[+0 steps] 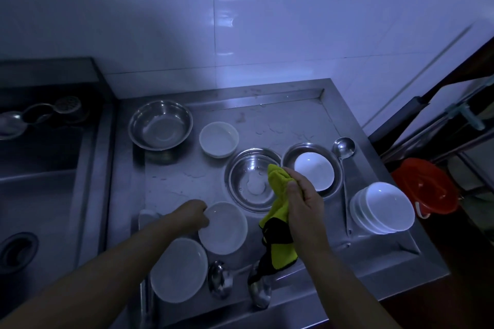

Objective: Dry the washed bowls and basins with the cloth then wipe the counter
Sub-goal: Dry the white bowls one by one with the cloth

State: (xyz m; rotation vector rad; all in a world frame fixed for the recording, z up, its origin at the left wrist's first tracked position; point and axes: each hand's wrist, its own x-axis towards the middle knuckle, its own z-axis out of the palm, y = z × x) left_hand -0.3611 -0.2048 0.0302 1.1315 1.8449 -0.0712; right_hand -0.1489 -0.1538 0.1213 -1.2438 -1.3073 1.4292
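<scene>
Your steel counter (267,120) has a raised lip along the back and right, and it ends on the left at the sink (40,181). The only open patches lie toward the back right corner and in the middle left, both spotted with water.

Your left hand (193,215) has its fingers curled over the near-left rim of a white bowl (223,227); the fingertips are hidden by the hand. Your right hand (300,195) grips the yellow and black cloth (278,222) with fingers closed round the bunched top, thumb pressed on it, and the rest hangs down over the counter, just beside the wet steel basin (251,179).

A second white bowl (179,270) sits at the front left edge, touching the one you hold. Another basin (160,124) stands at the back left with a small white bowl (219,139) beside it. To the right a white bowl rests inside a steel dish (314,171), a ladle (343,149) lies alongside, and a stack of white bowls (382,208) sits near the right edge. Two spoons (220,279) lie at the front. The wall behind is white tile (267,21) in dim bluish light; a red bucket (425,184) stands off to the right.
</scene>
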